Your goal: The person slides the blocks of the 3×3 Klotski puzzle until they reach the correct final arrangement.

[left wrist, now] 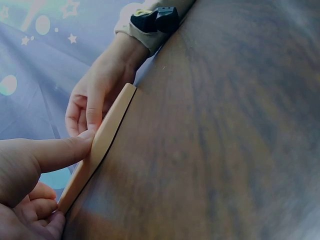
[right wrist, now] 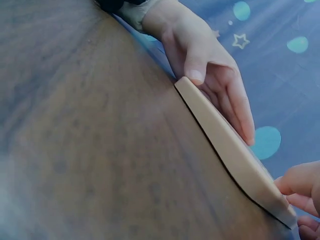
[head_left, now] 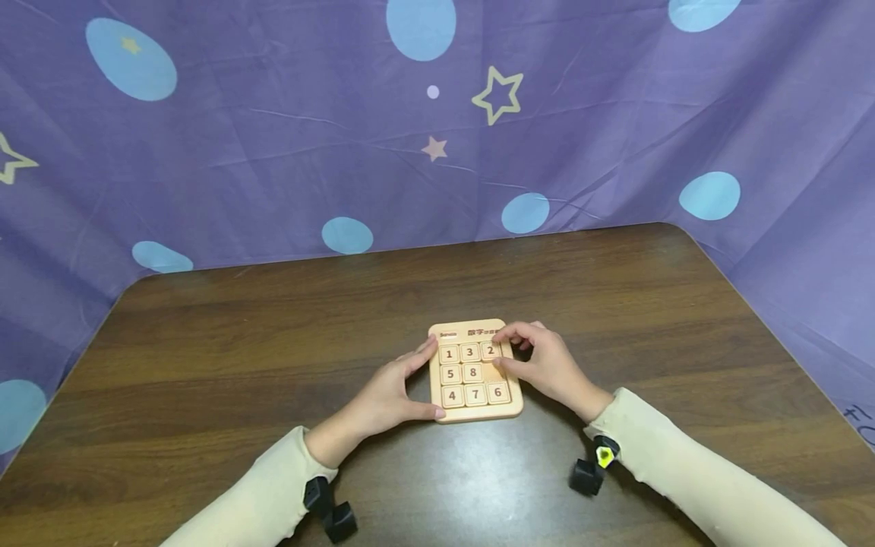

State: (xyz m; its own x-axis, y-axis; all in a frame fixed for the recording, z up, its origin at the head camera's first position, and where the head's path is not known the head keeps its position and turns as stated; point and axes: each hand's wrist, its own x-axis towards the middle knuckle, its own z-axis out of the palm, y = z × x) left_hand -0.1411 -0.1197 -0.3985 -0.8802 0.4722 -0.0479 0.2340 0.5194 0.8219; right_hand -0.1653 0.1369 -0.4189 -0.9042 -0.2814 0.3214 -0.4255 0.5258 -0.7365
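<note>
A pale wooden sliding number puzzle (head_left: 476, 415) lies flat on the table, its rows reading 1 3 2, then 5 8 and a bare slot at the right, then 4 7 6. My left hand (head_left: 386, 395) holds the puzzle's left side, thumb at the near left corner and fingers along the upper left edge. Over the right side, my right hand (head_left: 552, 368) has its index fingertip at the top of the 2 tile (head_left: 488, 351) and its thumb at the tile's lower edge. Both wrist views show the board's side (left wrist: 106, 135) edge-on, hiding the tiles.
The dark wood-grain table (head_left: 273, 334) extends around the puzzle on all sides. Behind it hangs a purple curtain (head_left: 294, 137) with blue spots and stars, meeting the back and side edges. Small black devices (head_left: 586, 476) are strapped to both cream-sleeved wrists.
</note>
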